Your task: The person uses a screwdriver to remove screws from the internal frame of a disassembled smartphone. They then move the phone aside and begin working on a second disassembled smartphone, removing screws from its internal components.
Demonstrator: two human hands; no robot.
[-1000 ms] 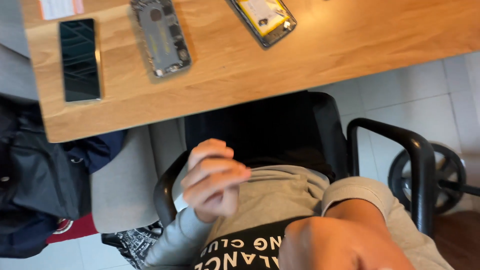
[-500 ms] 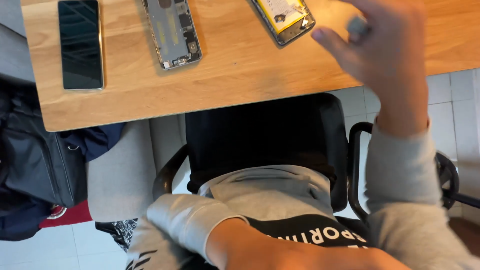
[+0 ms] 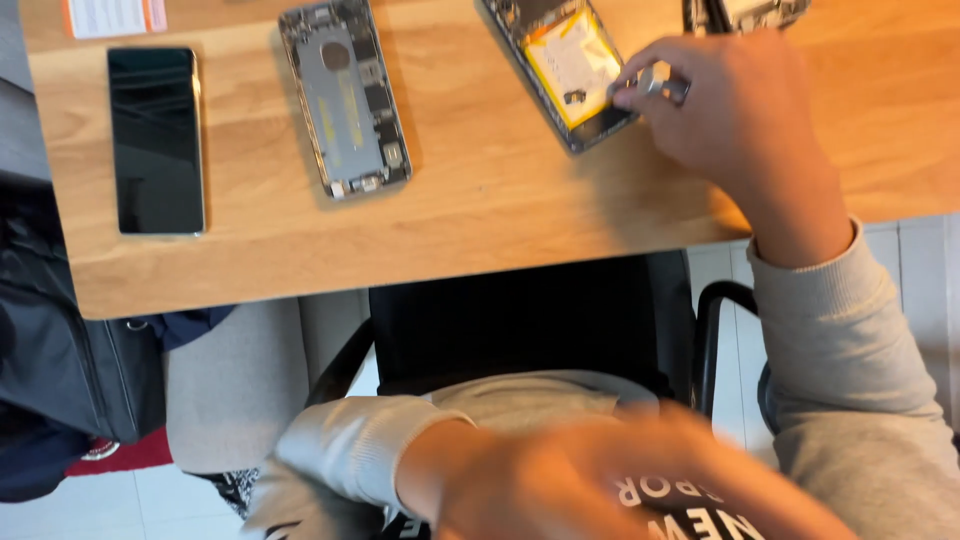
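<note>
My right hand (image 3: 740, 120) reaches over the wooden table (image 3: 480, 215) and pinches a small silvery tool (image 3: 655, 82) between thumb and fingers. The tool's tip rests at the right edge of an opened phone with a yellow battery (image 3: 572, 68). My left hand (image 3: 600, 480) is low in the view, in front of my grey sweatshirt, and too blurred to show its fingers. It touches nothing on the table.
A second opened phone body (image 3: 345, 95) and a black phone screen (image 3: 157, 140) lie to the left on the table. More dark parts (image 3: 745, 12) sit at the top edge. Below are a black chair (image 3: 520, 320) and a dark bag (image 3: 60, 350).
My right hand rose from my lap to the table and now sits at the battery phone with the tool. My left hand dropped lower and swept to the right, blurred.
</note>
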